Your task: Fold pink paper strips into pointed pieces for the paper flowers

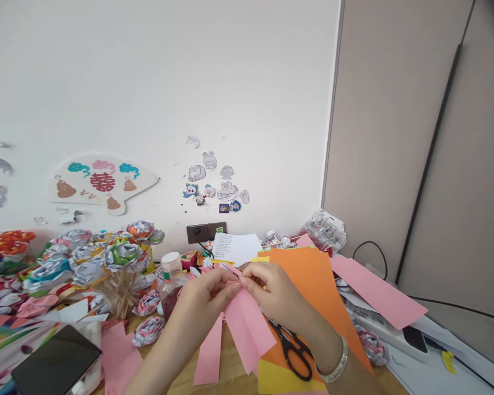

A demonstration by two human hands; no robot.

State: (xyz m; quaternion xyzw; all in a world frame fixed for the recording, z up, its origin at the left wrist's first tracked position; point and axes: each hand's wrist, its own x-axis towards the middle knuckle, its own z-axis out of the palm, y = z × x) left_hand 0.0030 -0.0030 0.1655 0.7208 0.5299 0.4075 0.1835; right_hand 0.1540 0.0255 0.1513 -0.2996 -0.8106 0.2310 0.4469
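1. Here, both hands are close together: the left hand and the right hand pinch the upper end of a pink paper strip between thumbs and fingers. A small dark piece shows at the fingertips (too small to make out).
2. The strip hangs from that pinch toward the wearer, creased lengthwise, its lower end over a yellow sheet. A second pink strip lies below the left hand on the wooden table.
3. Just below the right hand, partly covered by its wrist, are black-handled scissors; that wrist wears a sparkling bracelet.
4. Orange sheets spread beyond and to the right of the right hand. Farther right, another pink piece lies across a white power strip.
5. Left of the left hand stands a white-capped bottle, with a mass of paper flowers past it. Nearer the wearer on that side is a dark-screened device.
6. Beyond both hands, a handwritten page sits near the wall, below cartoon cutouts.
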